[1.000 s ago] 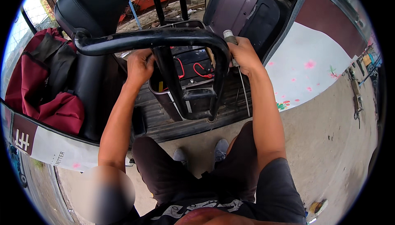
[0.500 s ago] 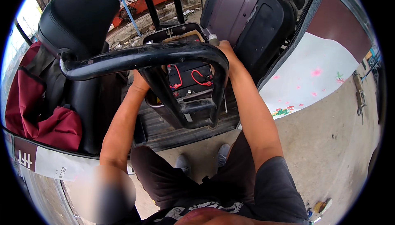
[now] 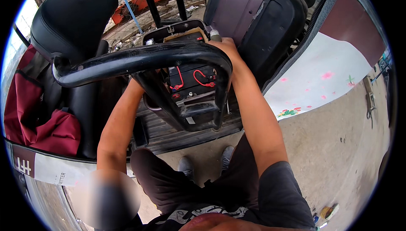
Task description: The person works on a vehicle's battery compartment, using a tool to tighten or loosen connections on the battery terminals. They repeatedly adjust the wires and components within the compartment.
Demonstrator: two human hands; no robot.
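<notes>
A dark plastic box [image 3: 196,25] stands with its top uncovered behind a thick black tubular bar [image 3: 148,55]. In it sit black batteries [image 3: 186,77] linked by short red wires [image 3: 197,75]. My right hand [image 3: 225,46] is at the box's right rim, against a grey cylindrical piece with a pale top [image 3: 215,35]; its fingers are mostly hidden, so I cannot tell its grip. On the box's left side, my left hand [image 3: 136,83] goes behind the bar, showing little beyond the wrist. Cardboard [image 3: 194,32] lines the box's far edge.
A black padded backrest [image 3: 74,17] and maroon cloth [image 3: 55,129] are at the left. Right of the box leans a dark seat panel [image 3: 270,30], beside a white flowered side panel [image 3: 317,74]. A ribbed footboard [image 3: 169,140] lies below; my shoes stand on the concrete floor [image 3: 330,150].
The vehicle and box sit slightly further left in view. My right hand has shifted left along the rim beside the grey piece. Less of my left hand shows behind the bar.
</notes>
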